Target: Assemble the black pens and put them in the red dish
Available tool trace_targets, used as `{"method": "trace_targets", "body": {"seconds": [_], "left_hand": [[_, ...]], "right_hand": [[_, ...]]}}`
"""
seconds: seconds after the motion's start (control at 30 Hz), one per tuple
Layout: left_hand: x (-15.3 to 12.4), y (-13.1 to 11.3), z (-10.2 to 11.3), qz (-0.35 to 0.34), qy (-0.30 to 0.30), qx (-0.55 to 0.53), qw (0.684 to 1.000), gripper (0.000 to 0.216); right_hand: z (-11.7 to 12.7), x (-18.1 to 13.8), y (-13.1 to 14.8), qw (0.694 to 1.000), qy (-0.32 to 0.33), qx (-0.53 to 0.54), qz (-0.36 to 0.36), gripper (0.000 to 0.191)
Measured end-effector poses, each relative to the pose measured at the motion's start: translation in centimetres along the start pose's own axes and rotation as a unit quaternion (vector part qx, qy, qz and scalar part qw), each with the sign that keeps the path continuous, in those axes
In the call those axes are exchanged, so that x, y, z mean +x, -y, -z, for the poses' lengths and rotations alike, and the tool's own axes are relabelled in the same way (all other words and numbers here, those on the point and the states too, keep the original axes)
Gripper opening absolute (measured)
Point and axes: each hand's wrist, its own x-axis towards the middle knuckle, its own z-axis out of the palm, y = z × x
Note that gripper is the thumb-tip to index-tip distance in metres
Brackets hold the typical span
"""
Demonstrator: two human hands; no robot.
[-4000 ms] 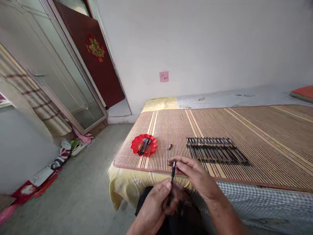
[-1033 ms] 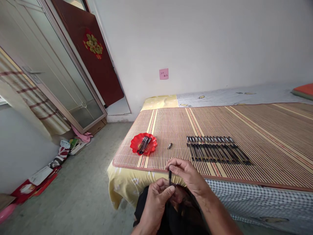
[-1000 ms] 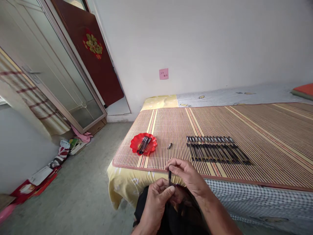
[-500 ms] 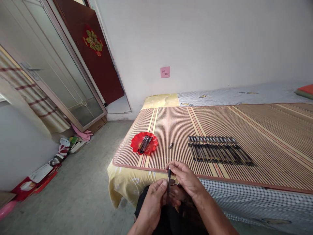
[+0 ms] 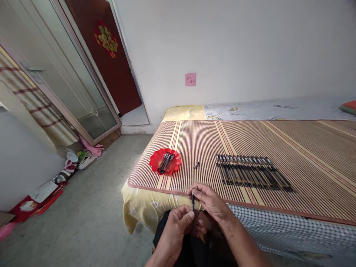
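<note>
Both hands meet at the bed's near edge: the right hand (image 5: 210, 202) pinches the top of an upright pen (image 5: 193, 200), and the left hand (image 5: 175, 230) grips its lower end. Beyond them on the mat (image 5: 306, 155) lie a row of pens (image 5: 253, 174) and a red dish (image 5: 165, 162).

Slim dark pen (image 5: 193, 199), held upright, lower half hidden

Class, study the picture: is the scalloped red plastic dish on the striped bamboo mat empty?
No, several dark pens lie together inside the red plastic dish on the striped bamboo mat.
</note>
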Motion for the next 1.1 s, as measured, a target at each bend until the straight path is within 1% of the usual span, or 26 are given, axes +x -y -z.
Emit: {"method": "trace_targets", "body": {"seconds": [0.07,0.1,0.13,0.17,0.2,0.23,0.3,0.33,0.4,0.47,0.53,0.57,0.63,0.67,0.73,0.8,0.83,0.9,0.97,1.03,1.1], "left_hand": [[0.0,-0.4,0.2,-0.007,-0.008,-0.007,1.0,0.045],[0.0,-0.6,0.4,-0.009,-0.014,-0.01,1.0,0.044],[-0.1,-0.8,0.5,-0.011,-0.022,-0.012,1.0,0.044],[-0.1,-1.1,0.6,-0.013,-0.031,-0.013,0.999,0.045],[-0.2,-1.4,0.7,-0.014,-0.04,-0.013,0.999,0.045],[-0.2,-1.6,0.8,-0.014,-0.047,-0.014,0.999,0.045],[-0.4,-2.0,0.9,-0.017,-0.058,-0.015,0.998,0.046],[-0.5,-2.2,0.9,-0.018,-0.061,-0.015,0.998,0.046],[-0.6,-2.4,1.0,-0.024,-0.065,-0.015,0.997,0.046],[-0.8,-2.4,1.1,-0.03,-0.067,-0.015,0.997,0.046],[-0.8,-2.4,1.3,-0.034,-0.071,-0.018,0.997,0.045],[-0.9,-2.4,1.3,-0.034,-0.073,-0.018,0.997,0.045],[-0.9,-2.3,1.3,-0.036,-0.073,-0.016,0.997,0.045],[-0.9,-2.3,1.3,-0.038,-0.071,-0.014,0.997,0.045],[-0.9,-2.3,1.0,-0.038,-0.067,-0.01,0.997,0.045],[-1.1,-2.4,0.7,-0.036,-0.064,-0.007,0.997,0.045],[-1.3,-2.4,0.6,-0.034,-0.064,-0.007,0.997,0.046],[-1.6,-2.4,0.3,-0.034,-0.064,-0.002,0.997,0.046],[-1.8,-2.4,0.1,-0.035,-0.065,0.003,0.997,0.045],[-2.0,-2.3,-0.2,-0.035,-0.063,0.006,0.997,0.045],[-2.0,-2.2,-0.4,-0.034,-0.055,0.01,0.998,0.045]], "right_hand": [[0.7,1.2,0.3,0.999,0.018,-0.049,-0.004,0.034],[1.2,2.1,0.6,0.994,0.01,-0.113,-0.003,0.035],[1.9,3.2,0.9,0.981,-0.013,-0.194,0.001,0.036],[2.6,4.5,1.2,0.952,-0.059,-0.301,-0.001,0.035],[3.3,6.0,1.4,0.899,-0.12,-0.421,-0.021,0.034],[4.0,7.4,1.6,0.867,-0.165,-0.469,-0.038,0.036],[5.1,10.0,1.8,0.82,-0.221,-0.524,-0.073,0.04],[5.6,11.1,1.7,0.806,-0.237,-0.535,-0.087,0.039],[6.2,12.7,1.3,0.784,-0.254,-0.556,-0.107,0.035],[6.6,13.4,0.7,0.775,-0.259,-0.566,-0.111,0.029],[6.8,13.5,0.0,0.779,-0.259,-0.563,-0.101,0.026],[7.0,13.4,-0.3,0.783,-0.26,-0.557,-0.094,0.028],[7.2,12.8,-1.0,0.797,-0.266,-0.537,-0.076,0.033],[7.4,12.5,-1.2,0.806,-0.268,-0.523,-0.065,0.033],[7.7,11.6,-1.6,0.831,-0.265,-0.487,-0.041,0.023],[7.9,10.5,-1.9,0.863,-0.253,-0.437,-0.013,0.012],[7.9,9.8,-2.1,0.88,-0.246,-0.407,0.001,0.01],[7.9,8.1,-2.5,0.909,-0.235,-0.344,0.026,0.018],[7.7,6.2,-2.8,0.931,-0.226,-0.284,0.043,0.034],[7.2,4.4,-2.9,0.944,-0.221,-0.237,0.055,0.049],[6.4,2.8,-2.4,0.956,-0.221,-0.182,0.067,0.055]]}}
